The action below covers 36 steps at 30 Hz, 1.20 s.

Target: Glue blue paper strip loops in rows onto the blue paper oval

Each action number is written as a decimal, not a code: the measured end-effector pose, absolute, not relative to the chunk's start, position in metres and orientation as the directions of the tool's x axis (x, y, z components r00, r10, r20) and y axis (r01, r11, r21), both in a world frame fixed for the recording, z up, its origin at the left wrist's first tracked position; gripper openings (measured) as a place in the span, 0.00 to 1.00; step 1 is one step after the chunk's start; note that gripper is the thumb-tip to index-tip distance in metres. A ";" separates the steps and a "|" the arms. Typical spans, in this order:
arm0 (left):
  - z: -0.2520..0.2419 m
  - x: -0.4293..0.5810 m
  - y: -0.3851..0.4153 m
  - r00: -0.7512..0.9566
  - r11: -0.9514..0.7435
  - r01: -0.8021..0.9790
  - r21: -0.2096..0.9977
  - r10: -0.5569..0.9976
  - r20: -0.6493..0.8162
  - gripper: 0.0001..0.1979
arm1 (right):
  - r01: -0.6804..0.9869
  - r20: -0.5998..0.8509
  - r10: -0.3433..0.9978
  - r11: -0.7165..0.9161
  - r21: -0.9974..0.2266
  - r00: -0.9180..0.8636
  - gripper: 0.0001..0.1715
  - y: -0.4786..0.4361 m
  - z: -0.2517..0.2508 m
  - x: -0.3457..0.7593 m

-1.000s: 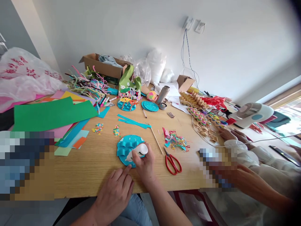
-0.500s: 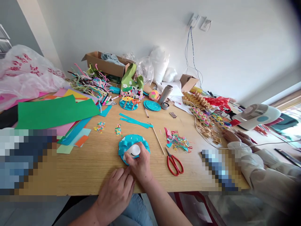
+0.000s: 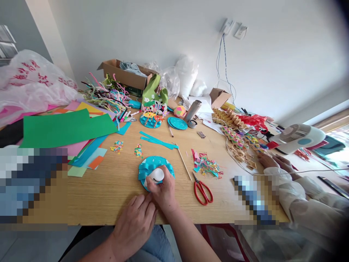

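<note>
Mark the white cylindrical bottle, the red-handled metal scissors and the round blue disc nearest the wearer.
White bottle (image 3: 157, 175): head view, on its rounded end.
Red-handled scissors (image 3: 199, 183): head view, where the handles converge.
Blue disc (image 3: 155, 161): head view, on its far part.

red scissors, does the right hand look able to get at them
Probably yes: nothing visibly stands between the right hand and the red scissors on the table to its right. That hand holds a white bottle, though, so would likely have to release that first.
</note>
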<state>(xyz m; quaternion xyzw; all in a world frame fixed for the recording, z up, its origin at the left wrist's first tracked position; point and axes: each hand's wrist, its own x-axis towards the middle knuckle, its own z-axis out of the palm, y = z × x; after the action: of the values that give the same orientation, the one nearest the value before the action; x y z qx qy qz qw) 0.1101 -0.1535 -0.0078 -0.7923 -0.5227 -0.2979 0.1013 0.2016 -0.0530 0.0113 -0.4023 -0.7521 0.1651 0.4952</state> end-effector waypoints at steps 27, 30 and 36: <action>-0.012 0.109 -0.155 0.294 -0.445 0.884 0.143 0.769 0.568 0.10 | 0.413 0.612 0.774 0.617 -0.670 -0.163 0.10 -0.053 0.013 0.200; -0.011 0.109 -0.155 0.283 -0.435 0.887 0.152 0.774 0.567 0.09 | 0.392 0.603 0.781 0.612 -0.687 -0.163 0.11 -0.054 0.013 0.201; -0.008 0.109 -0.154 0.281 -0.431 0.891 0.141 0.768 0.575 0.10 | 0.252 0.475 0.875 0.440 -0.862 0.097 0.11 -0.054 0.021 0.215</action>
<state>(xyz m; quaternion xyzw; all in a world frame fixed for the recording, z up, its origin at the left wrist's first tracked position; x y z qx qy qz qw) 0.1090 -0.1540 -0.0075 -0.7935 -0.5228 -0.2935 0.1045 0.2148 -0.0544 0.0207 -0.4568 -0.6166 0.2672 0.5828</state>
